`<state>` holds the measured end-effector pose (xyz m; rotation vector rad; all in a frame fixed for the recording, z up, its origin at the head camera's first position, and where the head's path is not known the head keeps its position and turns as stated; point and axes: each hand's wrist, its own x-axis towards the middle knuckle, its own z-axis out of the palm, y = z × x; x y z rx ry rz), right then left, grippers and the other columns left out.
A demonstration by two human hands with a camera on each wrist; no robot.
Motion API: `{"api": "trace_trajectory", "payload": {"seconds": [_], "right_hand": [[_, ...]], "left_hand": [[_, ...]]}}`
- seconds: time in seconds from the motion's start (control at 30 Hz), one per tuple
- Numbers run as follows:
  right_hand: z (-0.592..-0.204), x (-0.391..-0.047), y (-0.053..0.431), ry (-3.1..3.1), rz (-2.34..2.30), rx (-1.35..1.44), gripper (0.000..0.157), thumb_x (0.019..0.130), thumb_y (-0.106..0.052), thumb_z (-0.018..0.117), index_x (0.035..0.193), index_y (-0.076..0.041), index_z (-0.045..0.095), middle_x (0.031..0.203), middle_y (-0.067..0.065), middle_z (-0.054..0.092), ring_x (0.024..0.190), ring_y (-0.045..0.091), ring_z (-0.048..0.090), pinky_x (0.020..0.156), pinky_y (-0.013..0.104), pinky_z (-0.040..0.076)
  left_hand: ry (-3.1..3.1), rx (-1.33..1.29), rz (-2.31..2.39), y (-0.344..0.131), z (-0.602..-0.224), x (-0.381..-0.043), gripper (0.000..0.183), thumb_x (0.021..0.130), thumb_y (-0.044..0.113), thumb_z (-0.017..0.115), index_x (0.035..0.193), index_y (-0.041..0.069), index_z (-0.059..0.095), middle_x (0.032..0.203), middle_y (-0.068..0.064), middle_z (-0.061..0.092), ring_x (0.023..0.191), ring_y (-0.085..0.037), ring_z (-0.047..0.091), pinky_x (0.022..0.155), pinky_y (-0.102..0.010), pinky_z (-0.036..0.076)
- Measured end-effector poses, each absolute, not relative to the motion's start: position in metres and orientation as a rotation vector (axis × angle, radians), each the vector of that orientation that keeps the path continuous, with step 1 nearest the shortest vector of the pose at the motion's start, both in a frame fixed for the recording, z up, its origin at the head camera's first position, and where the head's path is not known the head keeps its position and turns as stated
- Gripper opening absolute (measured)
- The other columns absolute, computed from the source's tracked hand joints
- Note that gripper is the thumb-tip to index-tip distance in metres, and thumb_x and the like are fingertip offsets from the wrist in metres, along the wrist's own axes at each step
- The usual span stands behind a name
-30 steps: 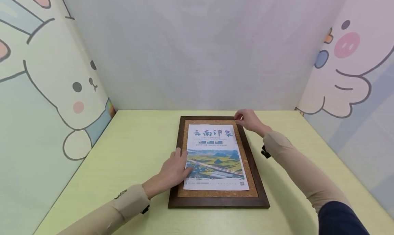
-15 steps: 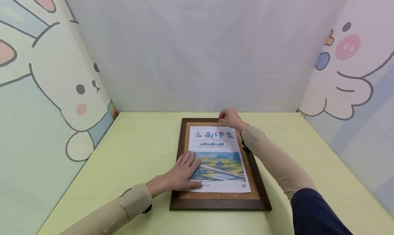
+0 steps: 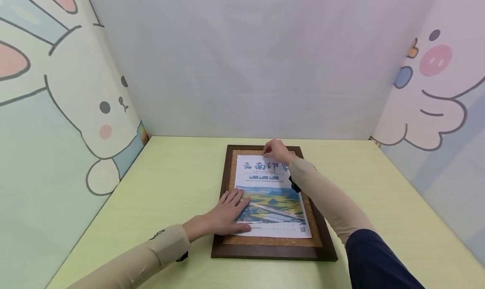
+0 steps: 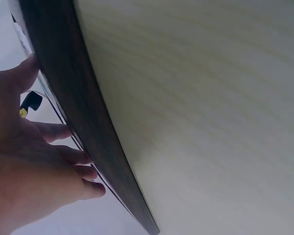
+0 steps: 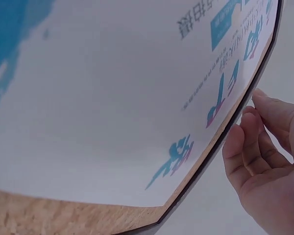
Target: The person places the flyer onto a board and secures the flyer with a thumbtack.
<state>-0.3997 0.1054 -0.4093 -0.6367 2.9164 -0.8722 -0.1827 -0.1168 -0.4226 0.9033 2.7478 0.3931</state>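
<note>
**Yellow-green table [image 3: 182, 171] with a framed corkboard [image 3: 274, 252] on it**

It's lying flat toward the middle. A landscape poster [image 3: 273, 196] lies on top. Left hand [image 3: 225, 215]: spread over its left edge, not gripping. Right hand [image 3: 279, 151]: at its far edge, fingers bunched, can't tell if they're pinching anything.
</note>
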Motion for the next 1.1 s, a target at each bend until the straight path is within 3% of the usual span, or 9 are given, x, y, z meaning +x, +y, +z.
{"api": "trace_trajectory", "payload": {"seconds": [0.43,1.1], "right_hand": [[-0.4182,-0.4019,0.1037,2.911,-0.78,-0.672,0.005,0.09,-0.008,0.067,0.09,-0.006,0.072,0.091,0.01,0.068,0.078,0.02,0.06,0.075,0.032,0.049],[-0.4131,-0.4052,0.104,2.813,-0.889,-0.486,0.005,0.088,-0.01,0.07,0.086,-0.006,0.072,0.09,0.009,0.067,0.077,0.021,0.057,0.072,0.029,0.044]], "left_hand": [[2.74,0.902,0.386,-0.1157,-0.4212,-0.1822,0.079,0.092,0.055,0.056,0.152,0.011,0.03,0.161,-0.018,0.017,0.15,-0.036,0.012,0.119,-0.059,0.01],[2.754,0.909,0.37,-0.1161,-0.4224,-0.1827,0.079,0.091,0.055,0.056,0.151,0.011,0.031,0.16,-0.018,0.019,0.15,-0.037,0.013,0.118,-0.059,0.011]]}}
